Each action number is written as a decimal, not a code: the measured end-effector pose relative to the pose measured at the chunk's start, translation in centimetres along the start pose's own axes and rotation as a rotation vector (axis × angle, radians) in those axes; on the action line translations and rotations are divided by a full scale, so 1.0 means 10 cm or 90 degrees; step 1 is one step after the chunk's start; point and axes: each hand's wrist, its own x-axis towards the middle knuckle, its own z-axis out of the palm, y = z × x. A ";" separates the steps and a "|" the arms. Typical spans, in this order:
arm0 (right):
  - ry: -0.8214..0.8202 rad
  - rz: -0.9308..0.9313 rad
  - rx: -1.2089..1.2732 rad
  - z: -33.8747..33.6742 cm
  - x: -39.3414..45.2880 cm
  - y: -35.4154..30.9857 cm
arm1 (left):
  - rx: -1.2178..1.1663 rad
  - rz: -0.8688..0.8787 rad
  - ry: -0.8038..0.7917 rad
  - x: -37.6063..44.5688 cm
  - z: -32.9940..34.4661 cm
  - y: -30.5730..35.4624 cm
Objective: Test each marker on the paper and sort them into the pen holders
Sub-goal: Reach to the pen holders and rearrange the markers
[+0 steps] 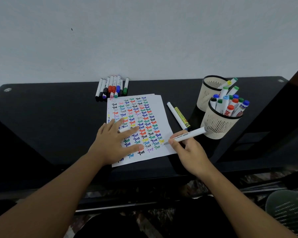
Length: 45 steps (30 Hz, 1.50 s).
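Note:
A white sheet of paper (159, 110) covered with coloured "Test" words lies on the black table (50, 117). My left hand (113, 143) presses flat on the sheet, and a small white cap pokes out between its fingers. My right hand (187, 152) grips a white marker (189, 134) with its tip on the paper's right edge. A row of capped markers (111, 86) lies behind the sheet. Two more markers (178, 117) lie to the right of the paper. The near pen holder (218, 124) holds several markers; the far pen holder (208, 91) holds a few.
A pale wall rises behind the table. A dark shelf side (282, 117) stands at the right. A mesh bin (289, 208) sits on the floor at the lower right. The table's left half is bare black surface.

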 end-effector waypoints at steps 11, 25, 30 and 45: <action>0.039 -0.006 0.127 -0.01 0.01 0.01 | -0.074 -0.003 0.033 0.00 -0.01 -0.01; -0.088 0.003 0.150 -0.14 0.19 -0.26 | -0.220 -0.081 0.254 0.04 0.07 -0.08; -0.032 -0.020 0.267 -0.03 0.37 -0.48 | -0.230 -0.060 0.280 0.01 0.04 -0.09; -0.152 -0.182 -0.415 -0.07 0.87 -0.68 | -0.264 -0.084 0.291 -0.01 0.02 -0.07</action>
